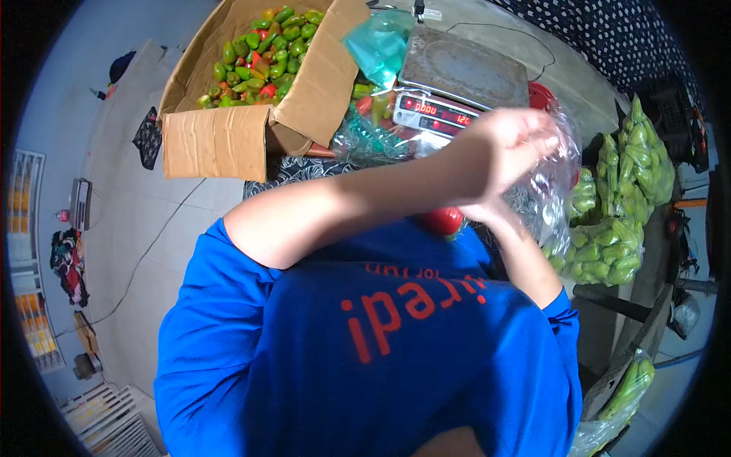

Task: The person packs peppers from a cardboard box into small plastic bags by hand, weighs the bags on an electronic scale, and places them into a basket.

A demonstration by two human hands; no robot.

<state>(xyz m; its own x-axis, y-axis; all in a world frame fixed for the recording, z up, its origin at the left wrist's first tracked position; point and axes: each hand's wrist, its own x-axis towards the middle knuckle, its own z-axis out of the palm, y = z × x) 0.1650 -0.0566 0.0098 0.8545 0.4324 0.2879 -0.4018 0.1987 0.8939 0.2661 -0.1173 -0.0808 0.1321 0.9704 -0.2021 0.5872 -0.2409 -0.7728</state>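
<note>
My left hand (525, 141) is raised in front of the scale, its fingers curled and slightly blurred. A crumpled clear plastic bag (560, 171) hangs at its fingertips, and the fingers look closed on it. Below the left wrist is my right hand (487, 212); its fingers are mostly hidden behind that wrist. A shiny red vegetable (443, 222) shows under my left forearm, close to the right hand, its lower part cut off by the shirt. The digital scale (464, 68) stands just beyond my hands with its red display lit, and its platform bears nothing.
An open cardboard box (217, 141) of green and red peppers (266, 57) stands at the upper left. Beside it lie a teal plastic bag (381, 46) and bagged peppers (377, 107). Several filled bags of green vegetables (609, 251) sit at the right. A cable (141, 263) crosses the floor.
</note>
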